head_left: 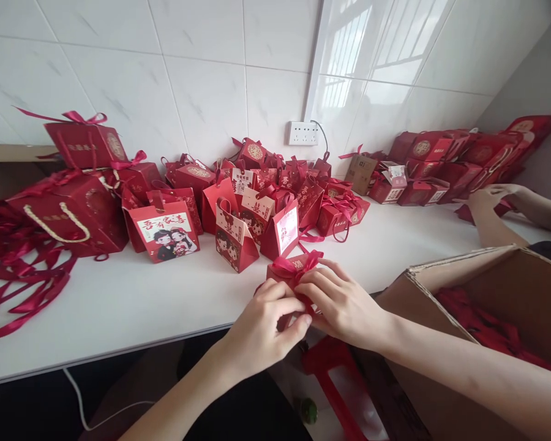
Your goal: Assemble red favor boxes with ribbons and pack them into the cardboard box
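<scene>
At the table's front edge sits a small red gift box [282, 268] with a magenta ribbon bow [303, 262] on top. My left hand [269, 321] curls around the box's near left side, thumb and fingers bent together. From the right, my right hand [342, 300] closes over the near right side, just below the bow. Both sets of fingertips meet at the near face, which they mostly hide; whether they pinch ribbon or card there I cannot tell. Just behind stand a triangular box with a cartoon couple [229, 242] and a red box with a pale panel [284, 229].
Many red gift boxes [195, 174] crowd the white table [133, 306] along the tiled wall. Loose ribbons [25, 288] lie at left. An open cardboard box [408, 294] with red material stands at right. Another person's hands [491, 205] work on red card beyond it.
</scene>
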`<state>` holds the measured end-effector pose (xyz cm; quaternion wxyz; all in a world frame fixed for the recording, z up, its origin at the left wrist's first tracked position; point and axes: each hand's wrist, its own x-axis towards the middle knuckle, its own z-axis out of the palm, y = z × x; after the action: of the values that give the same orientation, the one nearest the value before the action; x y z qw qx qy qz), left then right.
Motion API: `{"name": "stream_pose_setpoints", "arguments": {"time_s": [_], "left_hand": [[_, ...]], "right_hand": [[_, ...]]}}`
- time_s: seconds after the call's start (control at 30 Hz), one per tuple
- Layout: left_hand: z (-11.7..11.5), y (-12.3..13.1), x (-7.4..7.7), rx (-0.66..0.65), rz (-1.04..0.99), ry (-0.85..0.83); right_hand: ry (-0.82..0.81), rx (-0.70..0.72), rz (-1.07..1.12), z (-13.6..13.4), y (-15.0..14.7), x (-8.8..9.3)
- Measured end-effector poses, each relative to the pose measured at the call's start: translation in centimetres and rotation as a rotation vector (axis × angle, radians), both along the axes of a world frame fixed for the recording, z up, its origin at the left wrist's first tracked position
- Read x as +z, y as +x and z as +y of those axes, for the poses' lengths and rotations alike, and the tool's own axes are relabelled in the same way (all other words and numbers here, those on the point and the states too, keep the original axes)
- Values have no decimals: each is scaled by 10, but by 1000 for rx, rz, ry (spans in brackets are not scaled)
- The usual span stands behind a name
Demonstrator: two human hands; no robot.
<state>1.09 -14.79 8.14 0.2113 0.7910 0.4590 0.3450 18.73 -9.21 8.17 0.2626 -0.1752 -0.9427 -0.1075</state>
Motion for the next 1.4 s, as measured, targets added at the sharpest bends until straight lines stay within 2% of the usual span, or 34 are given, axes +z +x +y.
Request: {"name": "stream_pose_setpoints", "arguments": {"time_s": [0.17, 0.23, 0.33, 0.4, 0.67, 0.87, 1.27, 1.33, 1.4], "left_hand": [[24, -9, 12, 198, -50, 246], [39, -6, 15, 174, 21, 255], [54, 3, 11, 57, 140, 148], [58, 8, 5, 43, 142, 69], [55, 9, -9, 134, -36, -48], [54, 14, -13, 185, -100, -25], [55, 14, -15, 168, -143, -7], [57, 14, -16, 180, -141, -11], [58, 13, -17, 184, -135, -21]], "right_hand": [[62, 6, -7, -2, -1, 1], [98, 2, -12, -4, -1, 2], [148, 16, 17, -8, 0, 4], [164, 37, 38, -11, 1, 7], [168, 84, 35, -15, -1, 4], [164, 129, 40, -17, -3, 1], [92, 240, 57, -18, -1, 8], [50, 251, 53, -15, 0, 13], [-83, 168, 69, -7, 5, 19]]}}
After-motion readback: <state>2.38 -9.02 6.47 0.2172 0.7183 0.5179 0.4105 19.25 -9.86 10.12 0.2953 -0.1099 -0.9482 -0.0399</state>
